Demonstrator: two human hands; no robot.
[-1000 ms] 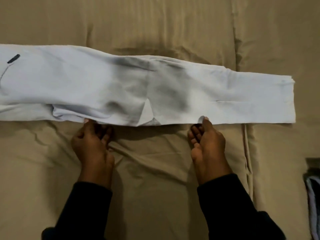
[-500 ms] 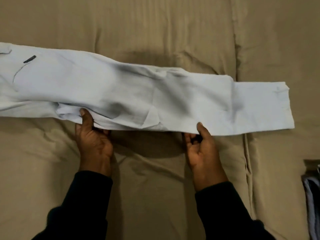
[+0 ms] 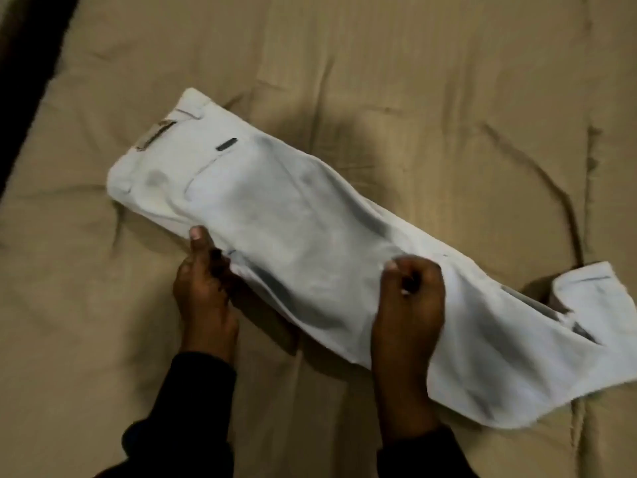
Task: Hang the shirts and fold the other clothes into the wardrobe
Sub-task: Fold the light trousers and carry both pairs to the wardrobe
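Observation:
White trousers (image 3: 300,236), folded lengthwise, lie slanted across the tan bedspread (image 3: 413,81), waistband at the upper left, leg ends at the lower right. My left hand (image 3: 203,284) grips the near edge of the thigh part, thumb on top. My right hand (image 3: 410,305) holds a bunch of the leg fabric further right, fingers curled into the cloth. The leg end (image 3: 586,288) is bent up at the far right. Both of my sleeves are black.
The bed's dark edge (image 3: 31,63) runs along the upper left corner. Creases and a seam cross the bedspread to the right of the trousers.
The trousers have swung from lying level to slanted, waistband now in view at upper left. Both hands went from touching the near edge to gripping the fabric and lifting it.

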